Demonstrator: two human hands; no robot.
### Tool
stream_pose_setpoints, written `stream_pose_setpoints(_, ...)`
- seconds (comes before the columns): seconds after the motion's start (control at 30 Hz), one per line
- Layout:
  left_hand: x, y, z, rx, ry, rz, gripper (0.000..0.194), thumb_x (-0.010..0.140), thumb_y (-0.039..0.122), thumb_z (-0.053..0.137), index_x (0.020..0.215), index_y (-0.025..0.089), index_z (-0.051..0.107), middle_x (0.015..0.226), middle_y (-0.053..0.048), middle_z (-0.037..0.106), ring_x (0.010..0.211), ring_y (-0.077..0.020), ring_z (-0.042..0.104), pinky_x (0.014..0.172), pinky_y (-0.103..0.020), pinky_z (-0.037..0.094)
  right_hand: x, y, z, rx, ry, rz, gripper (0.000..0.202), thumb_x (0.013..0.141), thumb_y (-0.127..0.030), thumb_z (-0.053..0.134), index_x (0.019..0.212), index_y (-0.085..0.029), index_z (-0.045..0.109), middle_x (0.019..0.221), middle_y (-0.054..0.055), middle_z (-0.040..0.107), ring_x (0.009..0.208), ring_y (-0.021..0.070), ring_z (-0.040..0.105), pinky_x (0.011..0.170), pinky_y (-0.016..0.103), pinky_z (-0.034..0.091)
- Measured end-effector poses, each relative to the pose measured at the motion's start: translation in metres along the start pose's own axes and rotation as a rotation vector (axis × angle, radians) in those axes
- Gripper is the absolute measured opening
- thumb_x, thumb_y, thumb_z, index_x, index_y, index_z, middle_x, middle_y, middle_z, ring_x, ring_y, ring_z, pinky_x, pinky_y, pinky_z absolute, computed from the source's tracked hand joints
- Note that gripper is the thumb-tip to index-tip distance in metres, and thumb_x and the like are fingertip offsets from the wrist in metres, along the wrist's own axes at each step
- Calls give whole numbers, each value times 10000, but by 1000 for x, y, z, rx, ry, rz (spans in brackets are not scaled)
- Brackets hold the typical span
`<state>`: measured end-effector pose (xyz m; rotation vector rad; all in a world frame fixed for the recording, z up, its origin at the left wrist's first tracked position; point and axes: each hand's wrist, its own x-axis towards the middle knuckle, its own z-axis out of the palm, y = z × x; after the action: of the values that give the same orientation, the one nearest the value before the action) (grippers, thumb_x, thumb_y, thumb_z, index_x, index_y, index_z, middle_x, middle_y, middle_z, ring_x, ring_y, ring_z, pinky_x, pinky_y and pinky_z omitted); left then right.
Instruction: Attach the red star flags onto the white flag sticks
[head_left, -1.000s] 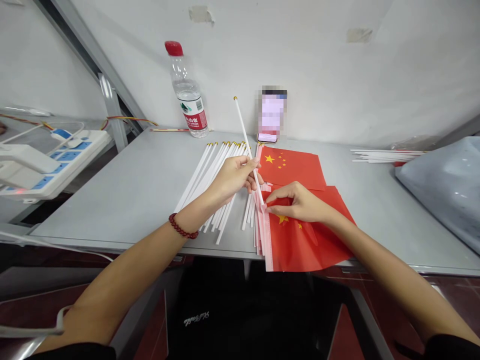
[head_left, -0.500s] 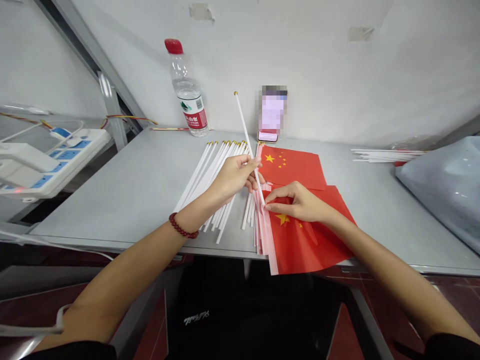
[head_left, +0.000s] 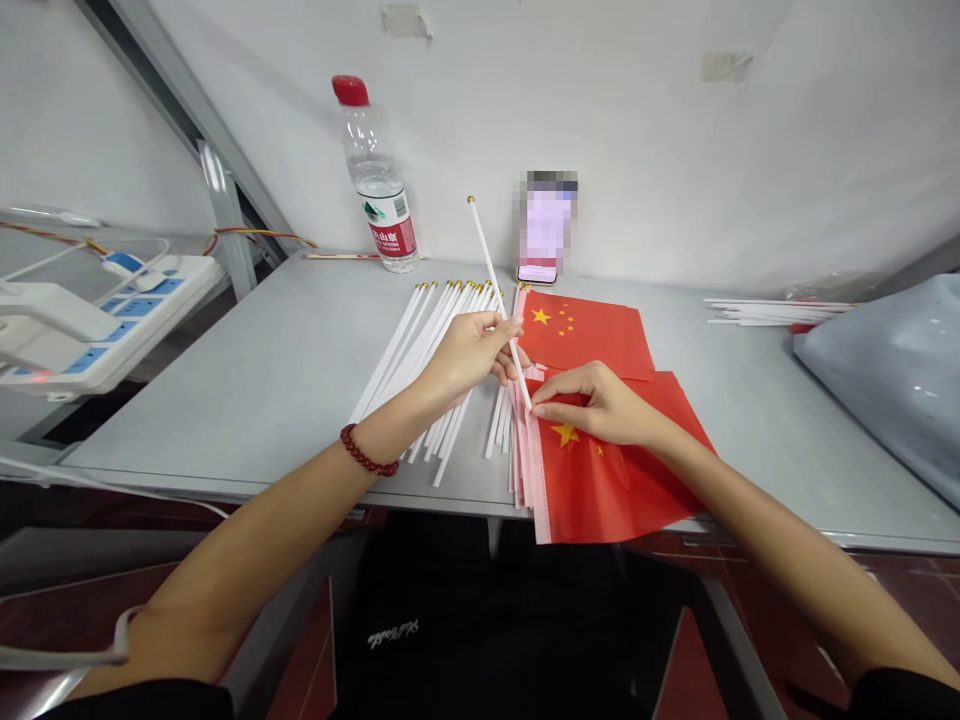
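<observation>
Water (head_left: 376,181) partly fills the red-capped bottle (head_left: 391,228) standing at the back of the desk (head_left: 247,370). Nearer the front, the left hand (head_left: 476,350) pinches a white stick (head_left: 484,245) tilted gold-end up, while the right hand (head_left: 596,405), thumb and forefinger nearly together, grips the top red flag's (head_left: 600,505) pale hem (head_left: 541,500) at the stick's lower end.

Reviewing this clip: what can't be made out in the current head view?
All in the head view:
1) Held white stick: its lower tip is unclear where the right hand pinches the front red flag.
2) Loose white sticks: exact count, since they overlap and the left hand covers part.
3) Phone: screen content, pixelated.
4) Grey bag: contents, hidden by its skin; right side cut off by the picture edge.
</observation>
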<state>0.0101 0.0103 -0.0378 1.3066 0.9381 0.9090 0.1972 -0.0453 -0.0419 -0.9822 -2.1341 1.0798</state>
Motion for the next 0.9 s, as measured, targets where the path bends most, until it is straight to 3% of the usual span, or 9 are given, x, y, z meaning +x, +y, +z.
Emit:
stream_pose_setpoints(0.27,0,-1,0,-5,-23,23,303,865,410,617,735,156,514,643,-48,676,432,-82,576,415,-195,451,0,0,-1,23,-11,8,211,864,-324,623,822,-143,721,695,18,664,603,97,545,592,231,440)
stream_pose_setpoints(0.5,-3,6,-2,-16,-88,109,258,866,385,623,777,153,550,647,-20,663,481,-81,596,467,-193,475,0,0,-2,67,13,102,235,866,-338,611,774,-145,709,668,11,629,587,98,503,572,242,407)
stream_pose_setpoints(0.67,-5,11,-5,-50,-168,32,217,889,337,596,824,130,607,718,-51,683,524,-83,602,506,-206,482,0,3,2,81,42,105,270,863,-366,614,734,-141,692,616,0,574,556,95,449,548,249,372)
stream_pose_setpoints(0.9,0,13,-14,-236,-239,-51,166,878,245,593,819,110,670,759,-48,650,546,-70,564,508,-205,461,2,4,1,92,93,94,249,877,-335,597,738,-142,674,663,9,601,608,107,490,608,262,401)
